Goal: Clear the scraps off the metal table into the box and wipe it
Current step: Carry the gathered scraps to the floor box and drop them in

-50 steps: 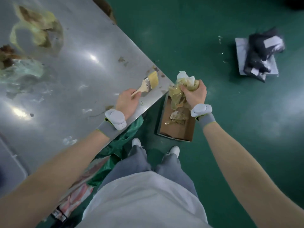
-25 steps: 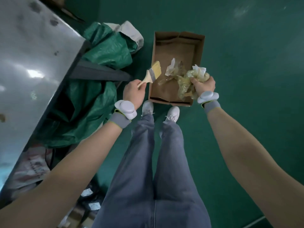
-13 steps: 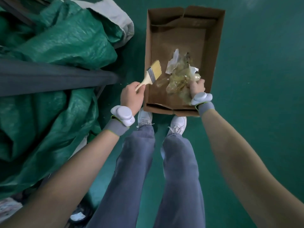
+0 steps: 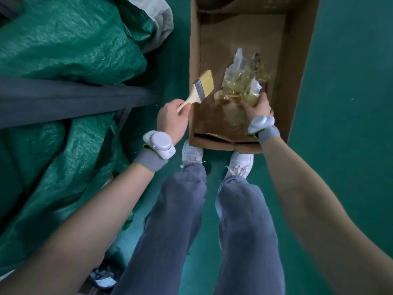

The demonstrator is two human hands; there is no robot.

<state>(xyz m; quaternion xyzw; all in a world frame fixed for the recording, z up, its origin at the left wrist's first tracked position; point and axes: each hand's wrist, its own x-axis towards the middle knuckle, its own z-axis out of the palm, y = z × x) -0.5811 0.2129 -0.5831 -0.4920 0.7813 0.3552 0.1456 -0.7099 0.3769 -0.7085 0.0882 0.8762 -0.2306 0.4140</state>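
- Right hand [image 4: 258, 107]: I read it as closed on the scraps [image 4: 242, 81], low inside the box [image 4: 297, 71], wad ahead of the fingers.
- Left hand [image 4: 171, 120]: closed on the brush [image 4: 200, 90] handle; bristles over the box's near-left wall.
- Table: out of view.
- Risk: I judge the sticky film may cling to the palm on release and lift back out.
- Risk: bristles may snag scraps, dragging them over the wall.

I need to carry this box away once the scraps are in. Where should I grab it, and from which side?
Probably grip the cardboard box by its two long side walls, reaching down from above at the near end by the white shoes. It is open-topped, and the walls stand clear of the scraps. First the right hand must let go and the left hand put down the brush.
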